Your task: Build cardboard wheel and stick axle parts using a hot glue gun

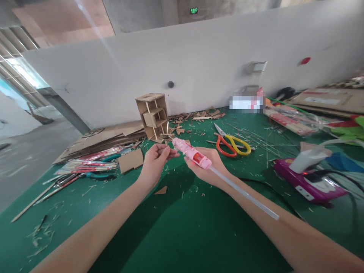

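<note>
My right hand (pixel 209 165) is wrapped round a pink glue gun (pixel 189 151), with a long clear glue stick (pixel 244 194) jutting from its rear toward me. The gun's nozzle points away to the left, at a small piece above my left hand (pixel 157 159). The thumb and fingers of my left hand are pinched together on that small piece, which is too blurred to make out. Just behind the hands stands a small cardboard shelf (pixel 152 118) with open compartments and thin sticks at its front.
Orange-and-yellow scissors (pixel 233 146) lie right of centre on the green table (pixel 176 235). A purple power strip (pixel 308 184) with cables is at the right. Bundled sticks (pixel 91 161), pliers (pixel 99 176) and stacked cardboard (pixel 102 141) lie left. Cardboard scraps (pixel 180 131) line the wall.
</note>
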Motion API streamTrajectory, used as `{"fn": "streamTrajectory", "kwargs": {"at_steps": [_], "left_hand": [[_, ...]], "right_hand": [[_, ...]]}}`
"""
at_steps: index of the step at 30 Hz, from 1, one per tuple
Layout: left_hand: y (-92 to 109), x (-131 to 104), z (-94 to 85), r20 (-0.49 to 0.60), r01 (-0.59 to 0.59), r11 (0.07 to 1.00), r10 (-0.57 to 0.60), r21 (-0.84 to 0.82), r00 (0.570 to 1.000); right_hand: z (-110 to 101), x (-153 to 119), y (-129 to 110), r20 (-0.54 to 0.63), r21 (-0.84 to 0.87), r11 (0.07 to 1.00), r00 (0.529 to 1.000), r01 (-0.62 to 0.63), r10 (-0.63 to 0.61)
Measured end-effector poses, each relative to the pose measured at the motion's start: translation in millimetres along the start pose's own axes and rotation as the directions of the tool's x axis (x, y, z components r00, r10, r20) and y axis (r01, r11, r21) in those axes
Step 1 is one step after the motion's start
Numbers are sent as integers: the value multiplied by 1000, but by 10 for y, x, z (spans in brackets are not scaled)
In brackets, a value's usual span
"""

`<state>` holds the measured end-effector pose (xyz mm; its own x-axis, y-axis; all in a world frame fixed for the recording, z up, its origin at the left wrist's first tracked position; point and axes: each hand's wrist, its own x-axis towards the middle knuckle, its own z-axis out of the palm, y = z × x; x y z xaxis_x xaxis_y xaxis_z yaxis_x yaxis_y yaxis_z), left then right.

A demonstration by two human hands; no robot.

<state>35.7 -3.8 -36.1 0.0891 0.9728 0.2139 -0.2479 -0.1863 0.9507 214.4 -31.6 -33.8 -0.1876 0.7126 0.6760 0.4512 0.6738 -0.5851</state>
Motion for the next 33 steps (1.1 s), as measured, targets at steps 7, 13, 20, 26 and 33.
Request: {"fn": "streamTrajectory", "kwargs": {"at_steps": [7, 13, 20, 26, 33], "left_hand": [[6, -1, 0, 21, -6, 1000, 6, -1, 1000], [10, 10, 3, 33, -13, 1000, 13, -23, 999], [12, 5, 6, 38, -8, 999, 9, -31, 999], [28, 2, 17, 9, 4, 1000, -3, -25, 1000], [18, -1, 21, 9, -9, 999, 9, -54, 1000]], "right_hand": [[3, -5, 25, -29, -24, 999, 999, -46, 45], [-1, -6, 35, -26, -59, 996, 998, -61, 60], [-16, 6, -14, -69, -52, 992, 992, -112, 108], [-7, -11, 16, -42, -38, 998, 998, -45, 44], [7, -26, 54, -8, -53, 998, 1000, 24, -25]]}}
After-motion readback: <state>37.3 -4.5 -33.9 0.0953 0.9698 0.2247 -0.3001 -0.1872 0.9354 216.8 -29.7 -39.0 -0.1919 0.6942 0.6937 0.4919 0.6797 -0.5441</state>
